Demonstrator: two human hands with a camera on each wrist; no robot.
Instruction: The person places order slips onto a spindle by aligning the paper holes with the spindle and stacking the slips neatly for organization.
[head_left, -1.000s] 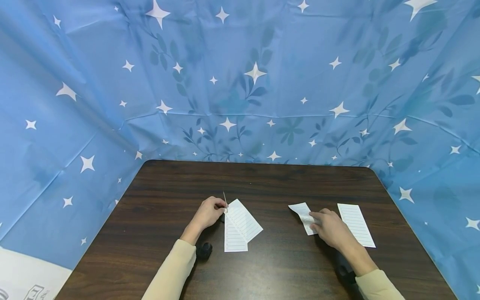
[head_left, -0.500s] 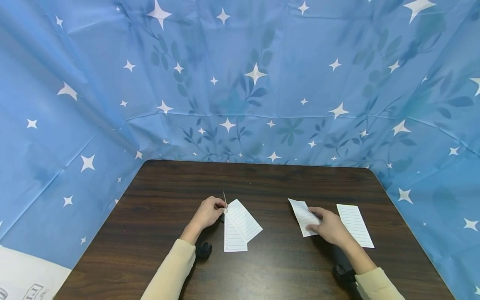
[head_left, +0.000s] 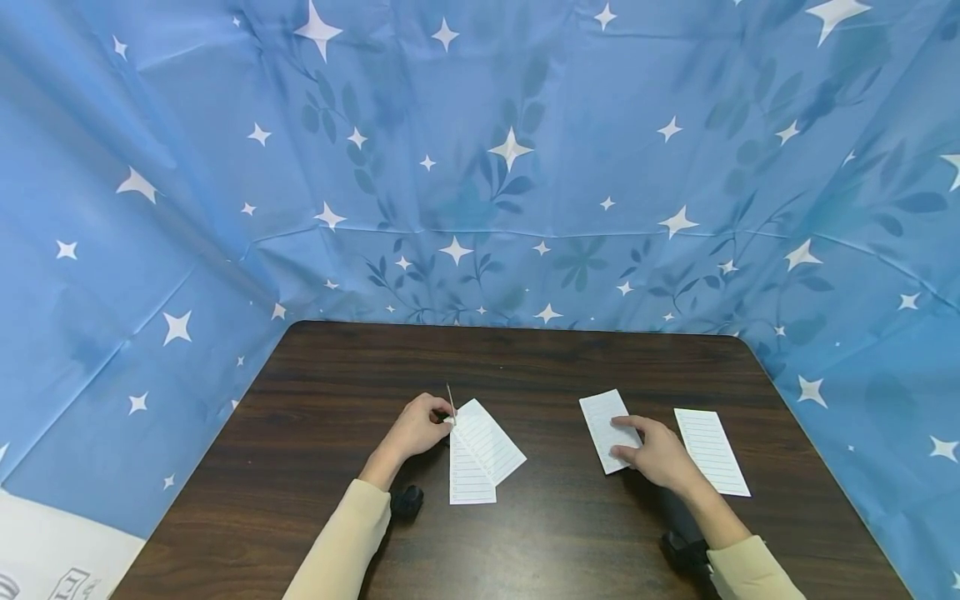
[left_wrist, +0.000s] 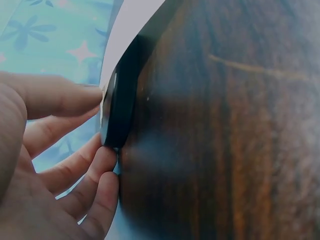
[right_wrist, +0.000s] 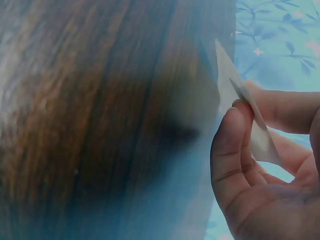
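Note:
My left hand (head_left: 417,427) pinches the top corner of two lined paper cards (head_left: 487,450) that lie fanned out on the table. From that corner a thin pale strip (head_left: 451,402) sticks up. In the left wrist view a dark, flat rounded object (left_wrist: 121,95) sits by the fingertips, under the white card edge. Further right, my right hand (head_left: 660,454) holds a single lined card (head_left: 606,425) between thumb and fingers. The right wrist view shows this card (right_wrist: 262,142) tilted, almost edge-on, over the table.
Another lined card (head_left: 712,450) lies just right of the right hand. All of this is on a dark wood-grain table (head_left: 525,358) with rounded far corners. A blue star-patterned curtain (head_left: 480,183) hangs behind it. Something white with printing (head_left: 60,550) shows at lower left.
The card in the right hand was bent and partly covered; it now shows flatter and more fully, with its top edge raised. The left hand and fanned cards have stayed put.

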